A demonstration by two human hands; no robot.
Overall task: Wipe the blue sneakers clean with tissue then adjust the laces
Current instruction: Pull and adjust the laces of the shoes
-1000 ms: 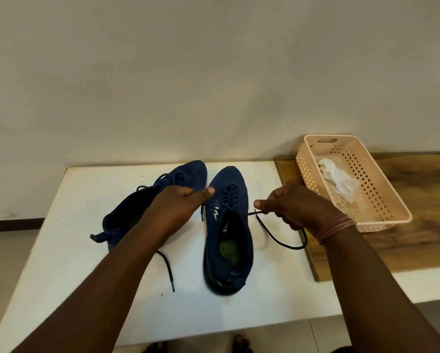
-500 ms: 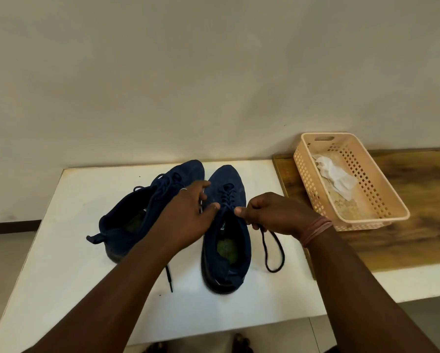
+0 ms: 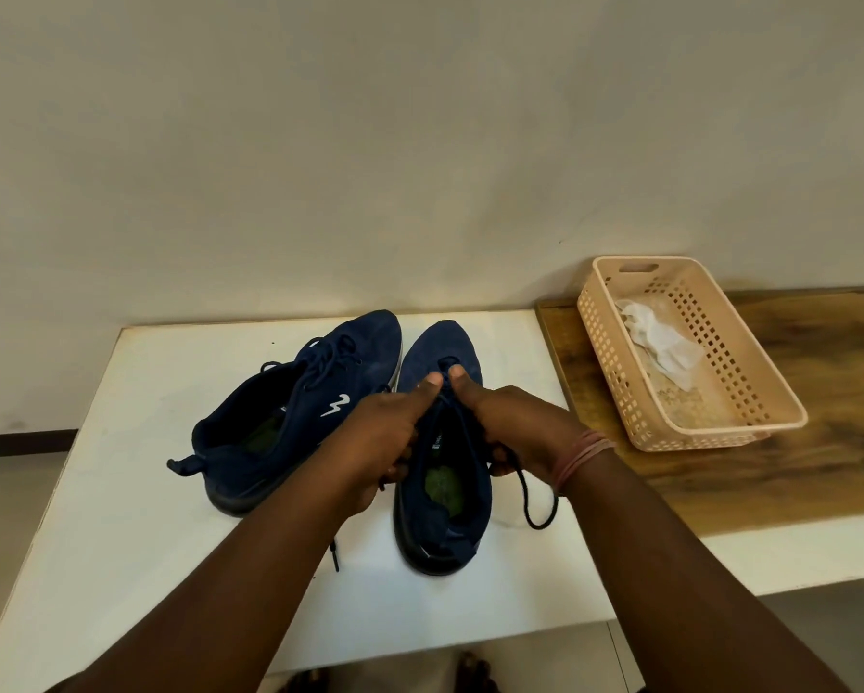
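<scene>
Bare desk (image 3: 170,492) left of and in front of the left shoe (image 3: 290,417): open for passing. Shoes stand near each other; the gap is narrow, with the left hand (image 3: 385,442) over it. Right of the right shoe (image 3: 442,442): lace loop (image 3: 535,502) on the desk, then basket (image 3: 750,432) on the board (image 3: 820,467).

Both forearms are bare, with no sleeves showing anywhere along them. The right wrist carries a few thin bands (image 3: 582,455), pinkish red, stacked close together just behind the right hand (image 3: 512,427). The left hand (image 3: 385,432) and its wrist carry nothing that can be made out. Below the near edge of the worktop (image 3: 145,492), the toes (image 3: 472,675) of two feet show; whether they are in sandals cannot be told.
</scene>
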